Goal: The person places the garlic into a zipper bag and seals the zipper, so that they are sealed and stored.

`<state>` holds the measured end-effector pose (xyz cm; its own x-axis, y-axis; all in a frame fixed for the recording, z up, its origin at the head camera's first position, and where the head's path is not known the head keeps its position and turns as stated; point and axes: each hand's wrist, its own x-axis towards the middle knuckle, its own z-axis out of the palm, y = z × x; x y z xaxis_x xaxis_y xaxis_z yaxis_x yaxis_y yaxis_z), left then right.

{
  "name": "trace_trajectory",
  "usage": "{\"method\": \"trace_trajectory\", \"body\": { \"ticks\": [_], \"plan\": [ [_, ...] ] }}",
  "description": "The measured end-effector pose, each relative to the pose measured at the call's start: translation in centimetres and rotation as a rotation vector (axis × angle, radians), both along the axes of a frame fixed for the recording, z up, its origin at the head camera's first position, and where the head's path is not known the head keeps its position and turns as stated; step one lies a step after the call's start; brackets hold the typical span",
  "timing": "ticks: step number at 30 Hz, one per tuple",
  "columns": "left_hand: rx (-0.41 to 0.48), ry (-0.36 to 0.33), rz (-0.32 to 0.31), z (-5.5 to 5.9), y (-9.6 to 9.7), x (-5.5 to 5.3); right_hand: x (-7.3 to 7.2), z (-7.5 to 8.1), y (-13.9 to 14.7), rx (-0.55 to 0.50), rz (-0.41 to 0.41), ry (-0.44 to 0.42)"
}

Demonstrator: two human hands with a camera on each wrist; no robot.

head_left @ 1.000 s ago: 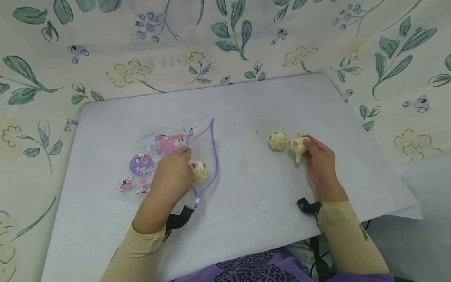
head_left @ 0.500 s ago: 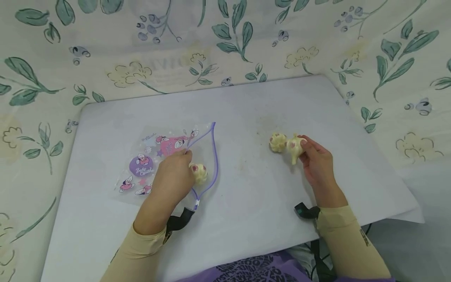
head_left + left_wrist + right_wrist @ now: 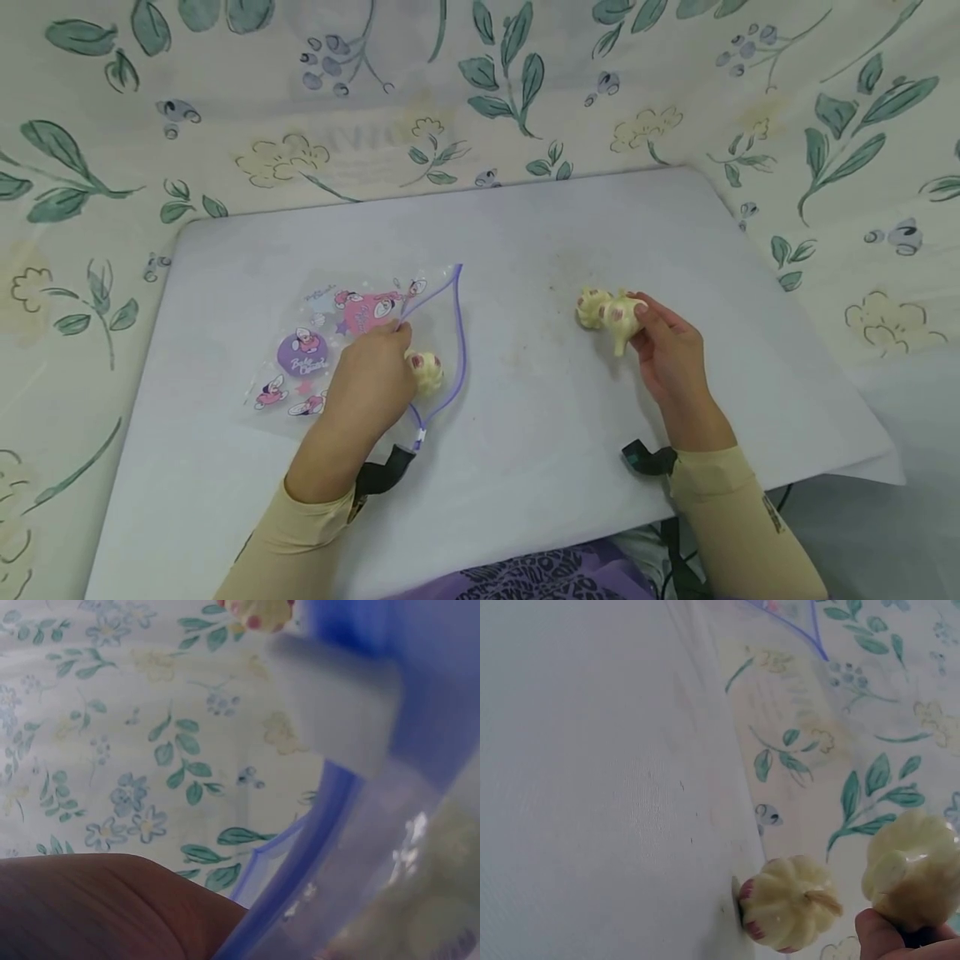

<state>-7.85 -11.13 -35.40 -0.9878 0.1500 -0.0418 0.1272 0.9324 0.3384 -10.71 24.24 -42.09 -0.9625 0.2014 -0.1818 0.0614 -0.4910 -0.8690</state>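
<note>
My left hand (image 3: pixel 372 375) pinches the purple zip edge of a clear plastic zip bag (image 3: pixel 302 354) printed with pink and purple cartoons. The bag's mouth gapes toward the right, and a pale garlic bulb (image 3: pixel 429 372) shows in it, partly behind the hand. A white slider (image 3: pixel 345 712) on the zip stands large in the left wrist view. On the right, my right hand (image 3: pixel 675 358) holds a garlic bulb (image 3: pixel 621 317) between thumb and fingers, stem pointing toward me. Another garlic bulb (image 3: pixel 590 307) lies on the table just left of it, partly overlapped in the head view.
A white-covered table (image 3: pixel 517 467) carries everything, with faint brownish specks near its middle. Behind it hangs a floral cloth (image 3: pixel 420 92), which continues along the left and right sides. Black wrist camera mounts (image 3: pixel 648 458) stick out by both forearms.
My right hand has shifted slightly left with its garlic bulb, which now overlaps the one lying on the table. The left hand keeps its grip on the bag's edge.
</note>
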Motion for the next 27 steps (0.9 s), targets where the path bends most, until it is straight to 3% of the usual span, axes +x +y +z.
{"method": "trace_trajectory", "body": {
  "ticks": [12, 27],
  "plan": [
    [0.002, 0.023, -0.008, -0.06, 0.03, 0.10, 0.19, 0.17, -0.29, 0.022, 0.002, -0.046],
    [-0.002, -0.002, 0.007, 0.06, -0.05, 0.27, 0.66, -0.07, -0.37, 0.012, 0.028, -0.053]
  ]
}}
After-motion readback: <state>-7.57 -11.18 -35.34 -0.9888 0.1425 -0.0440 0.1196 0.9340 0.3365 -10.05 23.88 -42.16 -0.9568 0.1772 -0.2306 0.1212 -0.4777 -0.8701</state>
